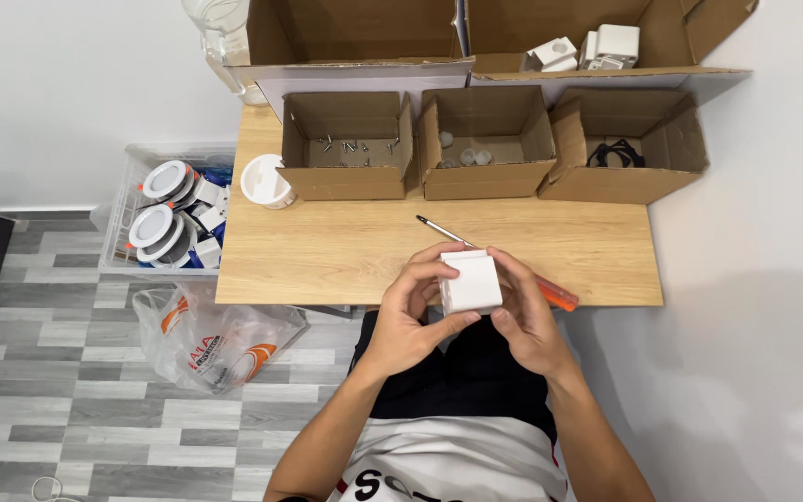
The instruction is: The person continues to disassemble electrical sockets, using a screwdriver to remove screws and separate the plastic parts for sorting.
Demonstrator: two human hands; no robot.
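Both my hands hold a small white square box-shaped part point(471, 281) just in front of the near edge of the wooden table point(327, 251). My left hand point(409, 311) wraps its left side with the thumb under it. My right hand point(524, 311) grips its right side. A screwdriver with an orange handle point(550, 293) lies on the table behind my right hand, its metal shaft point(439, 230) pointing to the far left.
Three open cardboard boxes stand in a row: one with screws point(350, 147), one with small white pieces point(485, 144), one with black rings point(620, 149). Bigger cartons point(606, 42) behind hold white parts. A white round lamp point(265, 181) sits at the table's left. A crate of lamps point(174, 209) and a plastic bag point(211, 339) are on the floor.
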